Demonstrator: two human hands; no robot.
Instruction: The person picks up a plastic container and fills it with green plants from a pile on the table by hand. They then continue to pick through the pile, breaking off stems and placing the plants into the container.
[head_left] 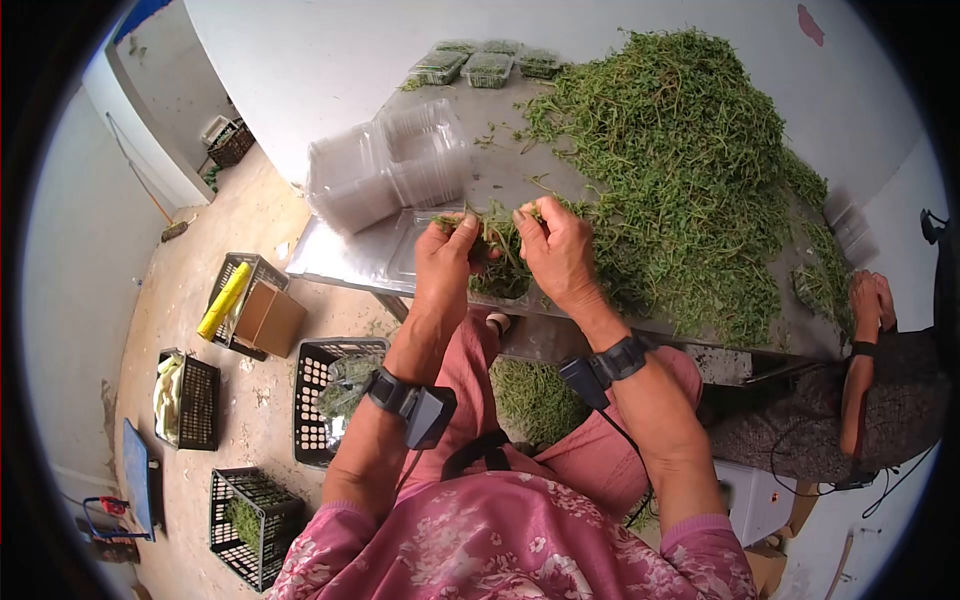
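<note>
My left hand [447, 252] is closed, thumb against fingers, on a few leafy green sprigs [492, 228]. Opposite it, my right hand [558, 252] pinches the stems of the same kind of sprigs between thumb and fingers. Both hands are above a clear plastic clamshell box [404, 248] at the table's near edge, its lid lying open to the left. More greens [498, 284] lie in the box's near part, partly hidden by my hands. A large heap of the leafy green sprigs [690, 170] rises on the table just to the right.
Stacked clear boxes [385, 165] stand left on the metal table [490, 130]; several filled boxes [488, 70] sit behind. At right are another person's hands [870, 302]. Black crates [340, 400] stand on the floor at left, and greens [540, 400] lie under the table.
</note>
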